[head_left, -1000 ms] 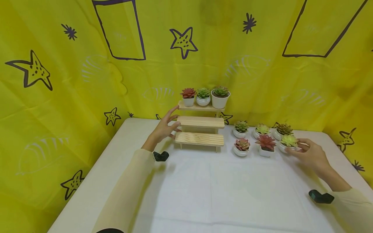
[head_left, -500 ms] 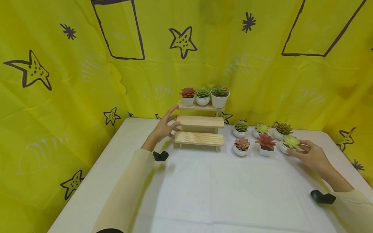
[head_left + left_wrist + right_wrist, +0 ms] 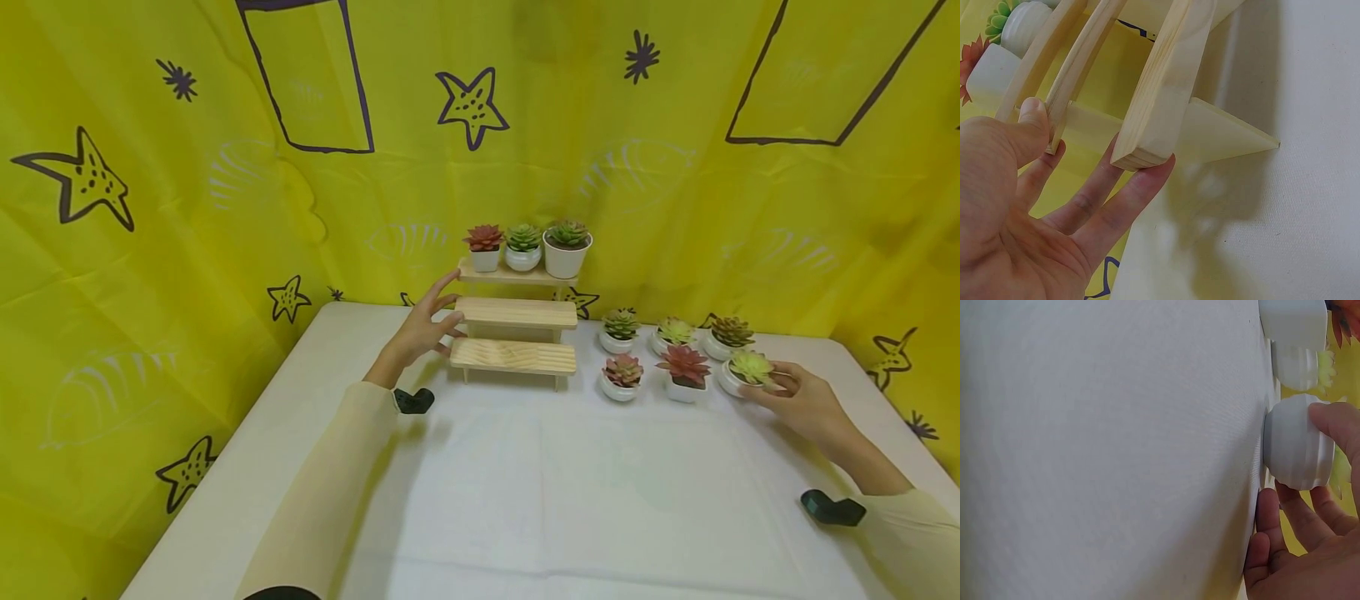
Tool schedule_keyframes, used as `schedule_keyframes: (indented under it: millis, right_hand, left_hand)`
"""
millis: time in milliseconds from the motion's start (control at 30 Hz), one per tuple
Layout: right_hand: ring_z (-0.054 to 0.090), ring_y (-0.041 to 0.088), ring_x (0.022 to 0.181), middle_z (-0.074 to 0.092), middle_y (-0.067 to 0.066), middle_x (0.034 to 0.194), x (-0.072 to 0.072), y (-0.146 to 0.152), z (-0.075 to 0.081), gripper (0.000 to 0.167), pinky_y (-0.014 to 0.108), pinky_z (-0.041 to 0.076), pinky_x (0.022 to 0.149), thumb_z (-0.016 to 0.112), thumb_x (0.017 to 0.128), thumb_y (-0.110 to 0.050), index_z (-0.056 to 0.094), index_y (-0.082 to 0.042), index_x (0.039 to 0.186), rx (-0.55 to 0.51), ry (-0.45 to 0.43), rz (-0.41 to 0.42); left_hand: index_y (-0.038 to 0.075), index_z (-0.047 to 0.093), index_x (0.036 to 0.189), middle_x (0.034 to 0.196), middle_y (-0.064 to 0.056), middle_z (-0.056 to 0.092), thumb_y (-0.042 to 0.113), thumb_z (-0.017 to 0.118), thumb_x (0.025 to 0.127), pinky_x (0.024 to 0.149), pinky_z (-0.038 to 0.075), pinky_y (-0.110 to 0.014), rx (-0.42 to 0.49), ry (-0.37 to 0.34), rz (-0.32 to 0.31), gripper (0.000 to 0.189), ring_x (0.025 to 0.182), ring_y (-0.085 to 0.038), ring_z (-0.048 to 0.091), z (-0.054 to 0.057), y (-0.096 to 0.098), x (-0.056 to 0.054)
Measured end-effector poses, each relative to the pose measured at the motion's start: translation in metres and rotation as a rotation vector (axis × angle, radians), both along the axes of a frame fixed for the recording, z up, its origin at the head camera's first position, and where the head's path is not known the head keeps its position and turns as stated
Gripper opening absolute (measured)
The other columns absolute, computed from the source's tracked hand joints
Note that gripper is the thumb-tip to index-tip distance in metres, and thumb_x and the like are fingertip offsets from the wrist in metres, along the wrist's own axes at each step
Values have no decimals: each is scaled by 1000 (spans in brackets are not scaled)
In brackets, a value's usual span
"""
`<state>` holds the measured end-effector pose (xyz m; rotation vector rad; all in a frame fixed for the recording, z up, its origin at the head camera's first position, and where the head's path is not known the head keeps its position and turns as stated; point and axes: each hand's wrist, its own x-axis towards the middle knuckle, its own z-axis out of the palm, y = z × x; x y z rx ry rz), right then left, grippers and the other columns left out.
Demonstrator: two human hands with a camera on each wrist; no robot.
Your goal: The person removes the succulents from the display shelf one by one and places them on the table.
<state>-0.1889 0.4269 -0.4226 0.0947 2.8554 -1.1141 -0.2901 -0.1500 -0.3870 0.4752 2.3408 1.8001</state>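
Observation:
At the far end of the table stands a three-step wooden stand (image 3: 515, 313). My left hand (image 3: 422, 332) holds its left side. In the left wrist view the thumb presses by the middle board (image 3: 1079, 69), and fingertips touch the end of the lowest board (image 3: 1166, 94). To the right, my right hand (image 3: 808, 406) grips a light green potted succulent (image 3: 738, 379) by its round white pot. The right wrist view has the thumb on one side of that pot (image 3: 1297, 442) and fingers on the other, with its base close to the tabletop.
The stand's top step bears a red succulent (image 3: 485, 248), a green one (image 3: 522, 248) and a larger potted one (image 3: 567, 249). Several more potted succulents, including a red one (image 3: 684, 372) and a pinkish one (image 3: 621, 377), cluster left of my right hand. A yellow curtain (image 3: 525, 175) hangs behind.
The light green succulent has tilted and shifted slightly in my right hand, which moved a little. My left hand stays on the stand.

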Motion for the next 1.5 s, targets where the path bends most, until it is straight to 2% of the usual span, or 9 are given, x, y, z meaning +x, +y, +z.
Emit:
schedule_keyframes:
  millis: [333, 600, 767, 833, 900, 967, 1033, 1167, 1500]
  right_hand:
    - [38, 65, 129, 29, 51, 146, 1, 1, 2, 98, 12, 46, 65, 64, 101, -45, 13, 21, 152, -14, -15, 15]
    - [40, 64, 127, 31, 50, 144, 1, 2, 1, 96, 8, 43, 64, 65, 101, -45, 16, 21, 151, -11, 2, 19]
    - [43, 62, 124, 35, 48, 143, 1, 3, 2, 93, 10, 44, 64, 66, 100, -43, 21, 21, 150, 18, 22, 37]
    - [43, 62, 124, 35, 47, 143, 0, 5, 3, 93, 20, 51, 72, 66, 100, -44, 21, 21, 150, 36, 13, 55]
    - [40, 63, 126, 32, 48, 145, -2, 7, 5, 95, 39, 57, 85, 65, 100, -46, 19, 19, 151, 46, -16, 71]
    - [37, 65, 128, 28, 49, 146, -5, 9, 8, 97, 62, 50, 95, 64, 101, -48, 15, 18, 153, 45, -54, 89]
    - [34, 66, 130, 25, 51, 147, -8, 11, 11, 98, 76, 38, 98, 63, 101, -48, 10, 16, 154, 29, -86, 106]
    - [38, 66, 128, 24, 51, 146, -11, 12, 19, 98, 75, 41, 97, 63, 102, -45, 6, 14, 155, 24, -96, 148]
    - [40, 68, 126, 31, 47, 145, -10, 12, 39, 91, 69, 50, 90, 66, 103, -31, 7, 11, 157, 34, -17, 233]
  left_hand:
    - [54, 26, 158, 166, -19, 26, 15, 59, 106, 59, 61, -43, -6, 16, 12, 73, 100, -41, 71, 1, 0, 1]
    - [55, 26, 158, 166, -16, 29, 16, 59, 106, 63, 62, -50, -9, 2, 20, 73, 99, -39, 71, 1, 1, 1]
    - [55, 26, 157, 166, -16, 29, 15, 59, 106, 64, 62, -52, -8, 8, 18, 73, 99, -40, 71, 2, 2, 1]
    - [55, 26, 158, 166, -17, 29, 15, 58, 106, 63, 62, -51, -10, 16, 12, 72, 99, -40, 71, 1, 2, 1]
    - [54, 26, 158, 166, -18, 28, 15, 58, 106, 62, 61, -50, -9, 22, 7, 72, 99, -41, 71, 1, 2, 0]
    - [53, 26, 158, 166, -19, 27, 15, 58, 106, 61, 61, -47, -5, 26, 2, 72, 99, -41, 71, 1, 2, 0]
    - [53, 26, 158, 166, -19, 27, 15, 58, 106, 59, 61, -45, -3, 27, 4, 72, 98, -41, 71, 2, 2, 1]
    - [53, 26, 158, 166, -18, 27, 14, 58, 106, 58, 61, -43, -4, 22, 10, 72, 97, -39, 72, 2, 2, 1]
    - [54, 26, 158, 166, -17, 28, 15, 57, 107, 65, 61, -54, -6, 13, 15, 72, 98, -38, 72, 0, 0, 2]
